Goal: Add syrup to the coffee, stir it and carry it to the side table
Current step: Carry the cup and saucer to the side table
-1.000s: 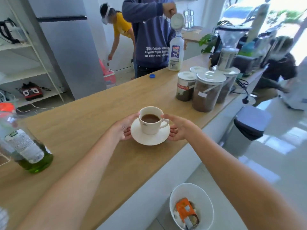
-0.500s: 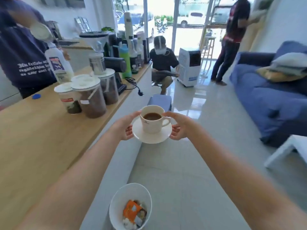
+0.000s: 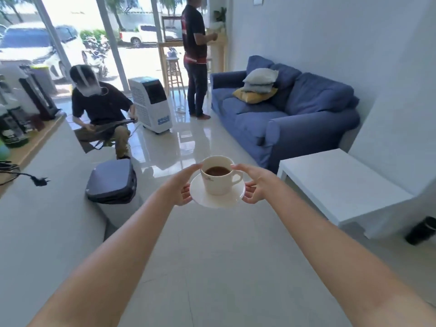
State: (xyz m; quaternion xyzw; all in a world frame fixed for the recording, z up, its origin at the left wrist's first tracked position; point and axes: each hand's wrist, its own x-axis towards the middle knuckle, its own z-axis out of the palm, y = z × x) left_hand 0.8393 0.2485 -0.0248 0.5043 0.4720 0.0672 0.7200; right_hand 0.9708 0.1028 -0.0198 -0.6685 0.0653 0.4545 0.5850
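A white cup of dark coffee stands upright on a white saucer, held in the air over the tiled floor. My left hand grips the saucer's left rim, thumb up beside the cup. My right hand grips the right rim, near the cup's handle. A low white side table stands to the right of the cup, in front of the wall.
A blue sofa with cushions sits behind the table. A person sits on a stool at left, another stands near the windows. A grey bin and the white counter lie left. A black object rests under the table's near end.
I lifted the cup and saucer off the wooden counter and turned right with them. The view swung from the counter to the room, with the side table now close on the right.
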